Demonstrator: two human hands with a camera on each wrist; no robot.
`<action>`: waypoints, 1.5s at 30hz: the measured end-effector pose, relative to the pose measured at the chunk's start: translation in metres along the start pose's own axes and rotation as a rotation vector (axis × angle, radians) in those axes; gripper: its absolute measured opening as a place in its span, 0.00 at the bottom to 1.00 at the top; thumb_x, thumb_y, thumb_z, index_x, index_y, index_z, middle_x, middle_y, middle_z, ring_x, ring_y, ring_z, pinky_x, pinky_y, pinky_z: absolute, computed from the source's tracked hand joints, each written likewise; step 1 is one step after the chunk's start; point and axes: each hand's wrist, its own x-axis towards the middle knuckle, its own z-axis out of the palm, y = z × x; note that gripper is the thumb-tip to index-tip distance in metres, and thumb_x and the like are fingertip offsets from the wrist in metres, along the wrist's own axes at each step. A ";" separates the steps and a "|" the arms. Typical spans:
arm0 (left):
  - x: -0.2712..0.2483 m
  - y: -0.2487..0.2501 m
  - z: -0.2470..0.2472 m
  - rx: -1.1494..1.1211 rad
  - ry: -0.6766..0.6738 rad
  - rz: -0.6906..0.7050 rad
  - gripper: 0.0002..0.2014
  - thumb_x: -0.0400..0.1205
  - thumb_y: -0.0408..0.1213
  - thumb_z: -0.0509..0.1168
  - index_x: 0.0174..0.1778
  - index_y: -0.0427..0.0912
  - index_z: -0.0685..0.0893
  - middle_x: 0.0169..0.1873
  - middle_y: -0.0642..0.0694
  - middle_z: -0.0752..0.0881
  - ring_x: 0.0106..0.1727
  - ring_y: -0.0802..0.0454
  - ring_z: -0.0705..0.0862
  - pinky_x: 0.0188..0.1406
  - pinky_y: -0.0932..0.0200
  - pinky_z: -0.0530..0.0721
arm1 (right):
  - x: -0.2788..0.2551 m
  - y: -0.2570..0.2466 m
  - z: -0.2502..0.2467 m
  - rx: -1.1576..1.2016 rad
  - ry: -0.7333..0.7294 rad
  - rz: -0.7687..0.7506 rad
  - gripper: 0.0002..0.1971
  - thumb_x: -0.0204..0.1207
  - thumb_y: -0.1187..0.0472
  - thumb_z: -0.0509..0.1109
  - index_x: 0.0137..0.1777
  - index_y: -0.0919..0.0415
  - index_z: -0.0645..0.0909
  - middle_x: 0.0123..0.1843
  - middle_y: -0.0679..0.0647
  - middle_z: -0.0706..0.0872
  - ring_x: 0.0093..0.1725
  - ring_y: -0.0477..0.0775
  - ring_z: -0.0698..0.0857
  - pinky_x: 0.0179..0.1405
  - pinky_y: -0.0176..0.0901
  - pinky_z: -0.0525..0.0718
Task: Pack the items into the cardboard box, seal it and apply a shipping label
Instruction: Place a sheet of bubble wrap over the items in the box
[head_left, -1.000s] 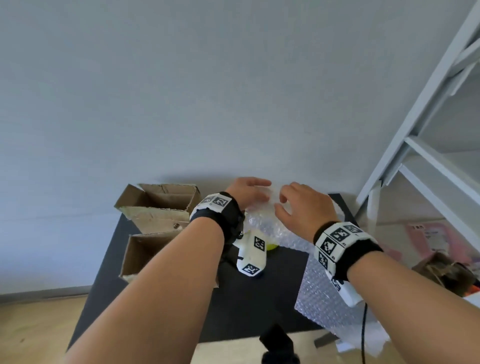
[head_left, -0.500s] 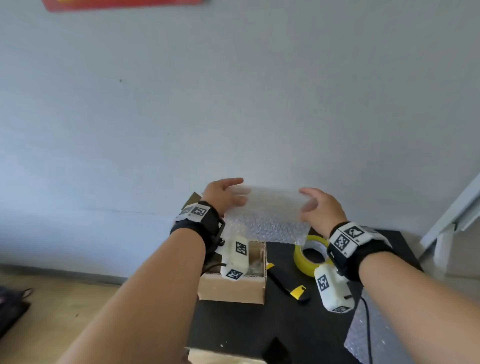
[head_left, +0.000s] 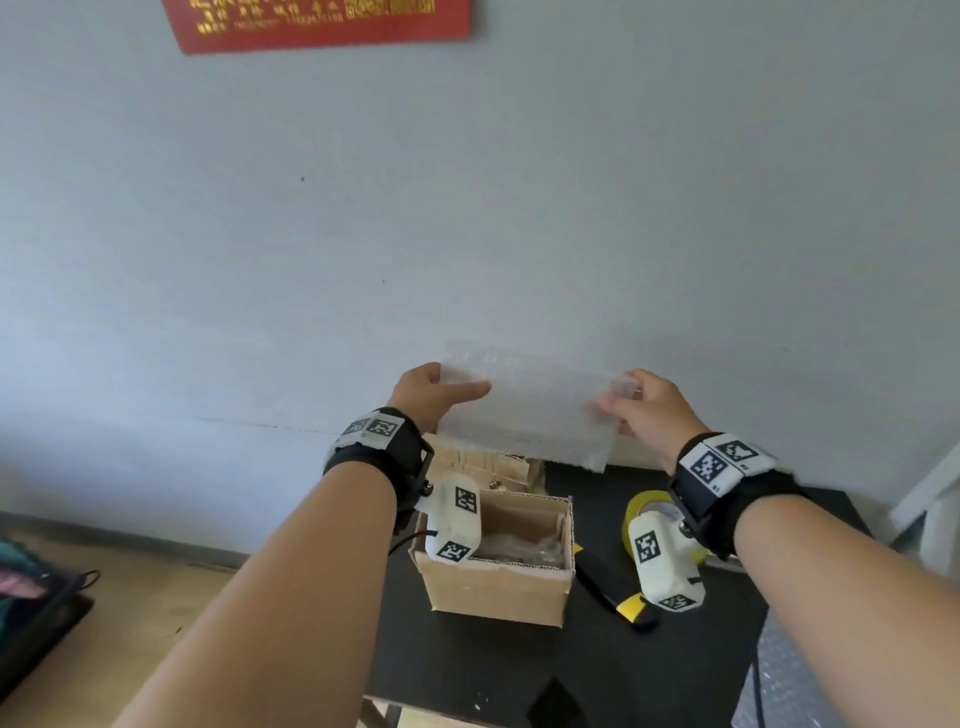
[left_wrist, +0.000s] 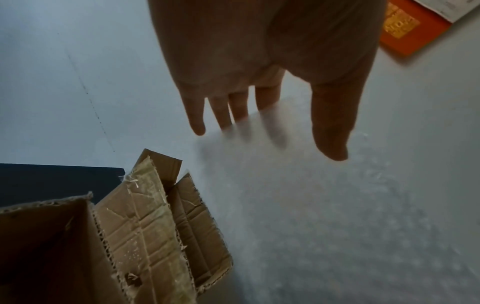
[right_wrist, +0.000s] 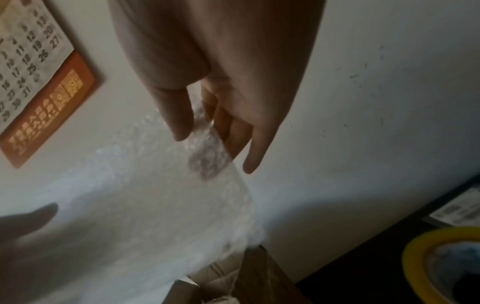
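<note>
Bubble wrap sheet held up over open cardboard box.

Wall (head_left: 519, 208) fills most of the head view, with a red calendar (head_left: 317, 21) at the top edge. Black desk (head_left: 467, 665) stands against it. Cardboard box (head_left: 498, 587) sits on the desk, flaps up, clear packing material visible inside. Bubble wrap sheet (head_left: 530, 410) is stretched flat in the air above the box's rear flap, not touching the desk. Left hand (head_left: 426, 389) pinches the sheet's left edge, thumb in front, fingers behind. Right hand (head_left: 649, 410) pinches the right edge, thumb against fingers. Yellow tape roll (head_left: 636, 512) lies on the desk right of the box; black-and-yellow utility knife (head_left: 618, 597) lies between box and roll.
</note>
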 end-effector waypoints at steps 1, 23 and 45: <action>-0.001 0.001 -0.001 -0.002 -0.032 -0.019 0.48 0.58 0.62 0.79 0.72 0.41 0.77 0.66 0.46 0.82 0.64 0.47 0.81 0.58 0.52 0.81 | 0.001 -0.001 0.002 0.068 -0.015 0.036 0.21 0.74 0.59 0.74 0.66 0.61 0.77 0.60 0.56 0.82 0.60 0.57 0.83 0.63 0.57 0.83; -0.003 -0.005 -0.010 -0.371 -0.319 -0.261 0.28 0.75 0.36 0.74 0.71 0.36 0.76 0.70 0.38 0.77 0.66 0.38 0.80 0.37 0.53 0.88 | -0.027 -0.018 0.019 0.355 -0.094 0.275 0.06 0.76 0.78 0.68 0.45 0.68 0.78 0.42 0.60 0.85 0.39 0.54 0.87 0.47 0.47 0.86; -0.004 -0.010 -0.031 -0.675 -0.506 -0.291 0.10 0.82 0.37 0.54 0.44 0.35 0.76 0.40 0.36 0.83 0.37 0.37 0.86 0.34 0.52 0.89 | -0.039 -0.009 0.045 0.820 0.163 0.374 0.12 0.76 0.73 0.53 0.33 0.67 0.74 0.37 0.62 0.79 0.36 0.59 0.79 0.28 0.44 0.83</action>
